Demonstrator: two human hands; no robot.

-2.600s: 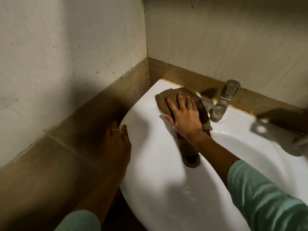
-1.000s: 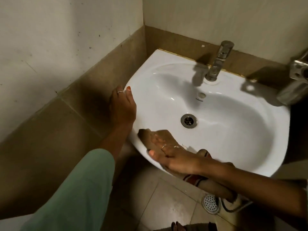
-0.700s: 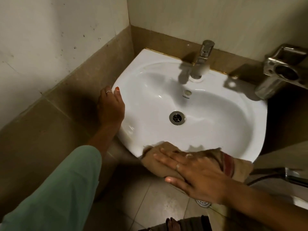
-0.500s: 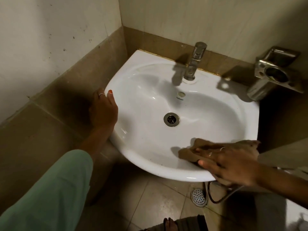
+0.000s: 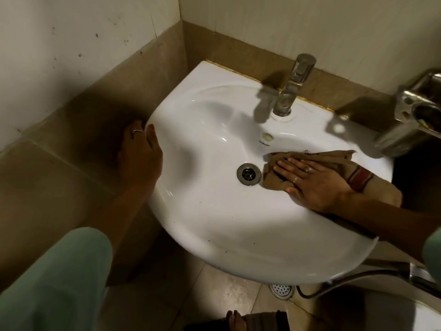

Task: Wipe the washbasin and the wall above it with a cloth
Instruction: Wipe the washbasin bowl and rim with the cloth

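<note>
Cloth position: the brown cloth [image 5: 317, 161] lies in the right half of the washbasin [image 5: 214, 211], spread from just beside the drain [image 5: 249, 174] up over the right rim.
Right hand: the right hand [image 5: 315, 182] lies flat on the cloth, fingers straight and close together, pressing it to the bowl; it grips nothing.
Left hand: the left hand [image 5: 140, 154] rests on the basin's left rim, fingers loosely curled over the edge, apparently bracing; it holds no object.
Key relation: the cloth is directly under the right palm and well apart from the left hand, with the drain between them, so the right hand is the working one.
Cloth long axis: roughly left-right across the bowl, its free end toward the drain and its striped end [image 5: 359, 179] trailing over the right rim.
Pointing: the fingertips aim left, toward the drain.
Likely next stroke: along that axis, across the bowl floor.
Unwiped, judged: the tap [image 5: 292, 87] surround and the wall [image 5: 298, 25] above look still to do.
</note>
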